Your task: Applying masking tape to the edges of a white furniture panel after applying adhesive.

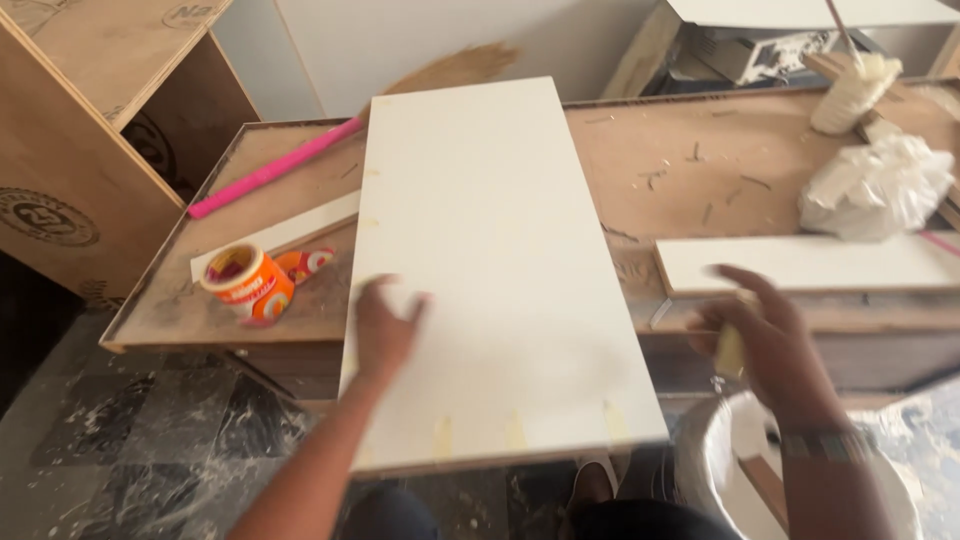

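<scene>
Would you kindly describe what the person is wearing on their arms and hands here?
Both forearms are bare, with no sleeves in view and no gloves. The left hand wears nothing visible. The right hand has a patterned band around its wrist.

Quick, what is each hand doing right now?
Left hand: open, flat on the large white rectangular board.
Right hand: closed on a small pale yellowish object.

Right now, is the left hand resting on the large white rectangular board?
Yes, the left hand lies flat on the large white rectangular board.
</scene>
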